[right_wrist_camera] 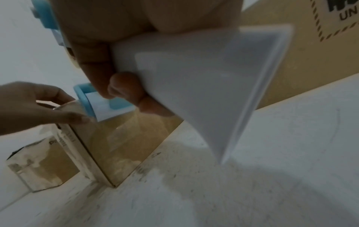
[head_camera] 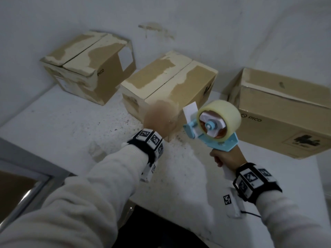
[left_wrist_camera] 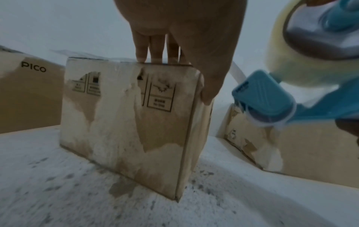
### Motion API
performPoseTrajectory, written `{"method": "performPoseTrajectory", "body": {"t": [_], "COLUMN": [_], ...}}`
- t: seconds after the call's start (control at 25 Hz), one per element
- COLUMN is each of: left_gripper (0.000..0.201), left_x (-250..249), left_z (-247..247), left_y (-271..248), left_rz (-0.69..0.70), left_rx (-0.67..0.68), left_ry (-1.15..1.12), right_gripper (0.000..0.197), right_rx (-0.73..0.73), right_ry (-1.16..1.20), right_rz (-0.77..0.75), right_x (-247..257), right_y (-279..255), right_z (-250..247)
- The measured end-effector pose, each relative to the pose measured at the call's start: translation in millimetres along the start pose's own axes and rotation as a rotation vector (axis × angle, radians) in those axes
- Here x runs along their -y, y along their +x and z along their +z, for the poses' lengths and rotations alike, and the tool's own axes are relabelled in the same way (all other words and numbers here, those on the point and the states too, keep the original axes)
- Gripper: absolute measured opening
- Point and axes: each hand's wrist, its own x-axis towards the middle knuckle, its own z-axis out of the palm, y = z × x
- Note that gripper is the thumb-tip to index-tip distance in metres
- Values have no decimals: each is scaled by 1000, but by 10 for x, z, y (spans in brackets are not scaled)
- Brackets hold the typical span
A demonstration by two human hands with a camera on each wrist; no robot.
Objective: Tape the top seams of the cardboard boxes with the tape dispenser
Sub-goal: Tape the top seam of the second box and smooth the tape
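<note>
On a speckled white surface (head_camera: 71,122) set against a pale wall, three cardboard boxes stand in a row while a person in cream sleeves works at the middle box (head_camera: 168,83). The left hand (head_camera: 160,119), blurred in the head view, rests at that box's near top corner: the left wrist view shows straight fingers (left_wrist_camera: 155,46) laid over the top edge and the thumb down the front corner, flat rather than curled. The right hand (head_camera: 227,156) is wrapped tight around the white handle of the blue tape dispenser (head_camera: 213,126), held in the air just right of the left hand, its pale tape roll upright and a short white tab sticking up at the front. The middle box's top seam runs away from the hands, flaps closed and worn pale. The left box (head_camera: 89,65) stands well apart, its top flaps slightly gaping. The right box (head_camera: 283,111), larger, sits near the dispenser, a narrow gap of bare surface between it and the middle box. Open surface lies in front of all three.
</note>
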Motion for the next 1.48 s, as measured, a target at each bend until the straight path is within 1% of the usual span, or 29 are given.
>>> {"method": "performPoseTrajectory", "body": {"t": [0.08,0.2,0.24,0.32,0.4,0.52,0.6,0.68,0.76,0.84,0.92,0.96,1.0,1.08,1.12,1.16,1.2,1.24,1.28,1.32,1.4,1.44,1.48], "left_gripper": [45,48,52,64,70,70,74,78,71,59,61,62,64,77,86,94,98,99,95,84,49,31,19], "left_x": [17,172,228,375,593,971,1182,1280,1242,1100,831,667,524,221,108,21,-33,-81,-120,-144,-181,-190,-189], "left_z": [39,61,15,-75,-174,-359,-476,-585,-695,-818,-917,-940,-926,-927,-925,-904,-876,-851,-831,-807,-800,-799,-799], "left_y": [-22,-7,0,-31,-91,-115,-44,38,144,312,558,686,746,918,960,1002,1023,1067,1124,1185,1309,1371,1425], "left_rz": [25,170,186,174,174,176,179,184,177,97,24,-18,-94,-266,-348,-403,-441,-450,-456,-461,-449,-432,-414], "left_rx": [-9,-43,-11,59,118,225,274,318,347,404,496,530,557,642,750,888,1005,1084,1101,1072,989,964,955], "left_ry": [-35,24,59,124,164,189,237,325,332,224,55,-101,-317,-737,-892,-1019,-1132,-1233,-1320,-1390,-1429,-1409,-1383], "right_gripper": [22,20,20,20,19,21,20,17,15,15,16,16,16,19,21,23,24,25,26,27,27,27,25], "right_rx": [-35,-38,-42,-60,-73,-89,-112,-133,-153,-175,-209,-227,-233,-268,-284,-304,-317,-334,-348,-358,-389,-408,-426], "right_ry": [20,42,49,70,123,210,227,224,245,254,271,282,288,318,331,342,345,339,331,328,350,372,395], "right_rz": [-14,-40,-47,-53,-76,-108,-130,-149,-150,-151,-164,-176,-184,-193,-198,-210,-228,-245,-250,-246,-240,-237,-227], "right_x": [57,147,184,257,341,500,605,699,788,875,980,1040,1091,1226,1292,1350,1396,1432,1453,1455,1426,1403,1382], "right_y": [-43,-107,-120,-127,-126,-139,-135,-127,-119,-130,-143,-147,-161,-154,-149,-148,-150,-146,-146,-146,-142,-134,-129], "right_z": [-20,-17,-16,-17,7,78,113,153,178,190,179,166,164,124,103,78,62,43,40,49,91,117,144]}}
